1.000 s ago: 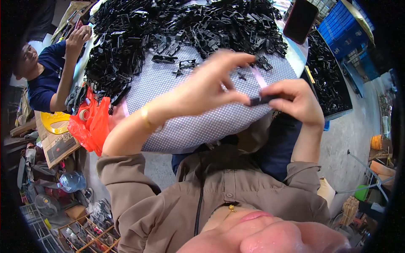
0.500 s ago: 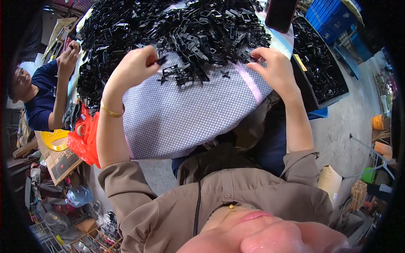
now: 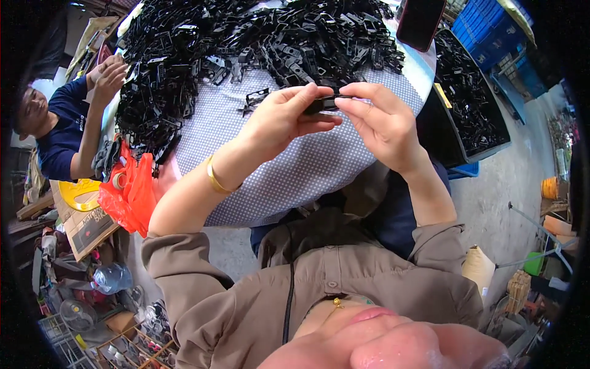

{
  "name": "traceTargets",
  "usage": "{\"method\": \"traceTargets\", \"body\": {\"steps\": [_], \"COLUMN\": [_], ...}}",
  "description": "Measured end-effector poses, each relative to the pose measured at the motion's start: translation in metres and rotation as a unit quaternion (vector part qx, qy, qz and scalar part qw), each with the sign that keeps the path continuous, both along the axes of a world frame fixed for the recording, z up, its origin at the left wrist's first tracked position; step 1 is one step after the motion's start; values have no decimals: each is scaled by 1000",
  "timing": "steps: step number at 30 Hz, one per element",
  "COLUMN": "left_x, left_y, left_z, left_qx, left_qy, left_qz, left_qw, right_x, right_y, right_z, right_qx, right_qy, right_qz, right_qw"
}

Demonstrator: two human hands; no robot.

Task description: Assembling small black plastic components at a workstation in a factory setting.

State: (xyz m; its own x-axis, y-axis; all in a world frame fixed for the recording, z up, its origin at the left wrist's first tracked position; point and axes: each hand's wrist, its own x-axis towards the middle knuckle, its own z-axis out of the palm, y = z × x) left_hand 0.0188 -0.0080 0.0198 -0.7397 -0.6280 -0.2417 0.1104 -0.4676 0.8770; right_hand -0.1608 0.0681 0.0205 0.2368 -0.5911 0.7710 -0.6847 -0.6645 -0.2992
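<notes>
My left hand [image 3: 284, 117] and my right hand [image 3: 380, 120] meet above the table's near edge, both pinching one small black plastic part [image 3: 324, 103] between fingertips. A gold bangle [image 3: 213, 178] sits on my left wrist. Behind the hands a large heap of similar black plastic parts [image 3: 246, 37] covers the far half of the round table with its dotted grey cloth [image 3: 307, 166]. One loose black part [image 3: 255, 98] lies on the cloth just left of my left hand.
Another person in a dark blue top [image 3: 61, 132] works at the table's left side. An orange plastic bag [image 3: 129, 190] hangs at the left edge. A black bin of parts [image 3: 470, 104] and a blue crate [image 3: 491, 31] stand right. A dark phone [image 3: 421, 21] rests at the back.
My hands were apart, reaching into the heap; now they have drawn back toward me and come together on a single black part.
</notes>
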Motion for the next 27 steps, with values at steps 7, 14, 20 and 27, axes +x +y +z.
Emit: {"method": "traceTargets", "body": {"steps": [7,14,20,27], "left_x": [-1,-1,0,-12], "left_y": [6,6,6,13], "left_z": [-8,-13,-9,-12], "left_qx": [-1,-28,2,-9], "left_qy": [29,62,102,32], "left_qz": [15,15,-13,-69], "left_qw": [999,998,995,997], "right_x": [6,9,1,-61], "right_y": [-3,-9,-7,-77], "right_z": [-7,-18,-4,6], "right_qx": [0,-10,-1,98], "right_qy": [28,69,68,-101], "right_qz": [-22,-12,29,-257], "right_qw": [999,998,997,956]}}
